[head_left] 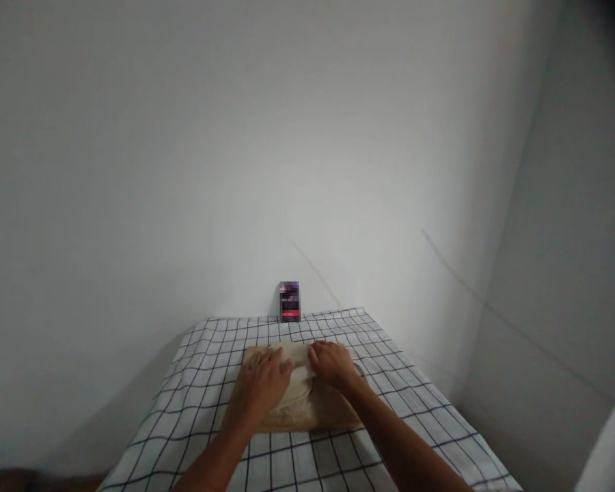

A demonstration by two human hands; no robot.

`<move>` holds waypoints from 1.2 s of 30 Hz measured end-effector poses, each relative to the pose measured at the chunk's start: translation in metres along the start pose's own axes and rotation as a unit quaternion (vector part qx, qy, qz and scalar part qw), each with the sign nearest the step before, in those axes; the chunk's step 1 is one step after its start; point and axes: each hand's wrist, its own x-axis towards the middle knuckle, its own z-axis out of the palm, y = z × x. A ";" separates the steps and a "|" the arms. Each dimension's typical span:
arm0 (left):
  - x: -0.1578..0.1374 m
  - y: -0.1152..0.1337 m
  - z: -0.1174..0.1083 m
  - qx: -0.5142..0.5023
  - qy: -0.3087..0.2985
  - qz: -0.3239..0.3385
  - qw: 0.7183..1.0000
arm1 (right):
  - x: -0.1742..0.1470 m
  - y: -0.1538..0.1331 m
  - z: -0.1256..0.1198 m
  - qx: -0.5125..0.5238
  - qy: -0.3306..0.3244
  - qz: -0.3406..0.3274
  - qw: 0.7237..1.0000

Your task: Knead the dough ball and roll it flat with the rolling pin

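A pale, flat sheet that looks like rolled-out dough (298,391) lies on a light brown board (287,421), which has whitish, flour-like marks near its front. My left hand (264,376) rests palm down over the left part of the dough and board, its fingers stretched out and slightly apart. At the dough's far right, my right hand (333,363) has its fingers bent and pressed together on the sheet, and the fingertips are partly hidden. My hands are a small gap apart, with dough showing between them.
The board lies on a table covered by a white cloth with a dark grid (199,396). Behind the board, a small dark, pixelated upright object (290,302) leans near the white wall (307,171). Another wall (558,273) stands at the right.
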 end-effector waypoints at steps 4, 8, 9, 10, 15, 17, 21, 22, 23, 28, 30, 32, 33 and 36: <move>0.025 -0.010 0.001 -0.002 -0.014 -0.010 1.000 | 0.024 0.001 0.004 -0.005 -0.027 0.025 0.999; 0.040 -0.015 0.002 -0.001 -0.017 -0.038 0.999 | 0.043 0.002 0.007 -0.004 -0.043 0.040 0.998; 0.042 -0.015 0.001 0.000 -0.017 -0.046 0.999 | 0.046 0.002 0.007 -0.003 -0.046 0.044 0.998; 0.044 -0.014 0.000 0.001 -0.017 -0.054 0.998 | 0.049 0.002 0.007 -0.002 -0.047 0.049 0.998; 0.056 -0.014 -0.003 0.024 -0.019 -0.071 0.997 | 0.064 0.004 0.010 0.004 -0.046 0.069 0.997; 0.065 -0.016 -0.002 0.035 -0.017 -0.074 0.996 | 0.072 0.005 0.012 0.006 -0.050 0.074 0.996; 0.084 -0.022 0.003 0.048 -0.018 -0.075 0.996 | 0.088 0.005 0.015 0.001 -0.051 0.077 0.996; 0.088 -0.024 0.004 0.049 -0.020 -0.075 0.996 | 0.092 0.005 0.016 -0.001 -0.049 0.076 0.996; 0.092 -0.026 0.006 0.049 -0.022 -0.076 0.996 | 0.095 0.004 0.016 -0.002 -0.046 0.073 0.996; 0.109 -0.036 0.018 0.052 -0.039 -0.080 0.995 | 0.109 0.004 0.022 -0.010 -0.032 0.061 0.998; 0.114 -0.040 0.023 0.050 -0.054 -0.081 0.994 | 0.116 0.005 0.025 -0.013 -0.035 0.060 0.998; 0.117 -0.044 0.028 0.047 -0.070 -0.082 0.993 | 0.121 0.006 0.029 -0.017 -0.042 0.057 0.997; 0.117 -0.046 0.031 0.044 -0.077 -0.083 0.993 | 0.123 0.007 0.031 -0.019 -0.045 0.056 0.997; 0.117 -0.051 0.036 0.036 -0.100 -0.088 0.990 | 0.125 0.007 0.033 -0.024 -0.055 0.047 0.997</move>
